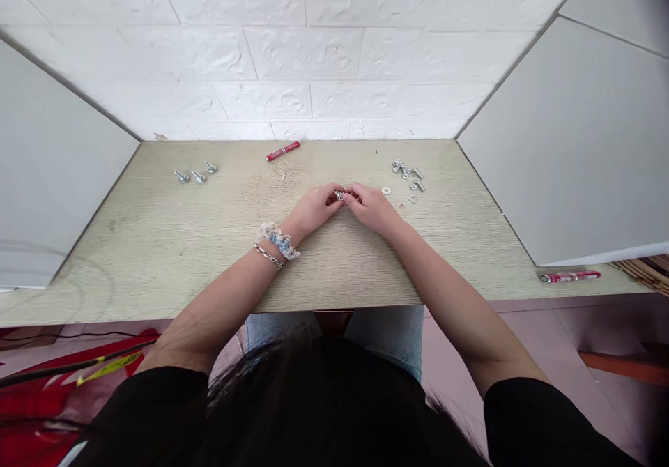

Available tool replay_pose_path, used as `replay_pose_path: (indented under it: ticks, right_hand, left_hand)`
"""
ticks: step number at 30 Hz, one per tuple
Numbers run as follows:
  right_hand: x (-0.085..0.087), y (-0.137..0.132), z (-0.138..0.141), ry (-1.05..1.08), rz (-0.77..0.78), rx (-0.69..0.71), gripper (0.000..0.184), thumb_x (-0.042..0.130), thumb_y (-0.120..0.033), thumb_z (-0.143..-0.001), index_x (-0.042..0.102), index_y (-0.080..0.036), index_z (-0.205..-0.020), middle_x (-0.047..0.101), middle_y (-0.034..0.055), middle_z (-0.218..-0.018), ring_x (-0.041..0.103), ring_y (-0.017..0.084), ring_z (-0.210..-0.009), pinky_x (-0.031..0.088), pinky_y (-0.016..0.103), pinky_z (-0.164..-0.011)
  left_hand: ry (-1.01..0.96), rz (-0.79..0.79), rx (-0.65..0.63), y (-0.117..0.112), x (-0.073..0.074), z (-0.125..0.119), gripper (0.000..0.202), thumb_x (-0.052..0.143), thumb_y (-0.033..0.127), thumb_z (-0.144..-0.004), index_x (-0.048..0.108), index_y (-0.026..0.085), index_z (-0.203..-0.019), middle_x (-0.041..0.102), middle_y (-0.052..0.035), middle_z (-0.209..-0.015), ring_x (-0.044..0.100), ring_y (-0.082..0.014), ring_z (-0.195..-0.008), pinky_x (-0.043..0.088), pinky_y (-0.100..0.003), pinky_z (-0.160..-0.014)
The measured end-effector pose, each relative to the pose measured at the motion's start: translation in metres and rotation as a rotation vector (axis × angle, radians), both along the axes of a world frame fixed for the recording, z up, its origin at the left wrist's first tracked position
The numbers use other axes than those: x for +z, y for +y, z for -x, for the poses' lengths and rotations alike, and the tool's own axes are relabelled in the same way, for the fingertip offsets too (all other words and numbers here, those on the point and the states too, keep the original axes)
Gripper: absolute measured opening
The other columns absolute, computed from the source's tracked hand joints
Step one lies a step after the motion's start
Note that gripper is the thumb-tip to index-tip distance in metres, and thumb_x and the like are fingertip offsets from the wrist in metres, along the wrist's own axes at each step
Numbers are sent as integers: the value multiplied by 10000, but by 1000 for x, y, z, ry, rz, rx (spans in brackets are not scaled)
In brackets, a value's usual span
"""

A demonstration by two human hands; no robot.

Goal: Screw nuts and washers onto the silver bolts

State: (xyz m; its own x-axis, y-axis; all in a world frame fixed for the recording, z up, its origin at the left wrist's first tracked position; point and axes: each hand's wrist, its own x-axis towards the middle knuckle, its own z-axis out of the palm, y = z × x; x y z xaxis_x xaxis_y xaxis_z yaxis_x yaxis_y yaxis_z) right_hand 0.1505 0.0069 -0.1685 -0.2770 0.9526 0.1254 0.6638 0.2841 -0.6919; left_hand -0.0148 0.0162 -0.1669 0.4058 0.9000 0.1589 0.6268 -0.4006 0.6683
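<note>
Above the middle of the desk, my left hand and my right hand meet at the fingertips. Both pinch a small silver bolt, mostly covered by the fingers; whether a nut or washer sits on it is hard to see. To the right of my right hand lie a flat washer, a thin ring and a loose cluster of bolts and nuts. Far to the left, three bolts with washers fitted rest in a slanting row.
A red marker-like tube lies near the white brick-pattern wall. Another red tube is at the front right edge. Pale panels border the desk on both sides. A small pale scrap sits left of centre.
</note>
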Motion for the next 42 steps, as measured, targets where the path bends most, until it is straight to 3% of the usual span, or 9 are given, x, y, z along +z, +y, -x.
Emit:
replay_pose_path:
  ticks: [20,29,42]
  right_hand:
    - [-1,1,0,-20,-10,7,255,414,-348,-865,598,-176,-903,629,43,-814,525,162,-728,368,278,-657]
    - [0,-1,0,12,21,-3,246,394,-230,-800,523,-199,-1007,584,16,-725,521,169,-674,365,277,-628]
    - [-7,1,-2,-6,-40,45,174,454,-271,-803,488,-208,-961,582,12,-777,529,147,-659,371,271,-638]
  left_hand:
    - [-1,-7,-12,0,0,0,253,519,269,-829,628,168,-1033,657,-13,-816,577,-123,-722,451,-251,-721]
    - [-60,24,33,1,-2,-1,243,569,287,-821,621,184,-1036,667,-6,-806,594,-130,-732,461,-255,-719]
    - [-54,25,46,2,-1,-1,238,578,280,-820,629,176,-1028,667,-9,-825,592,-128,-743,460,-256,-755]
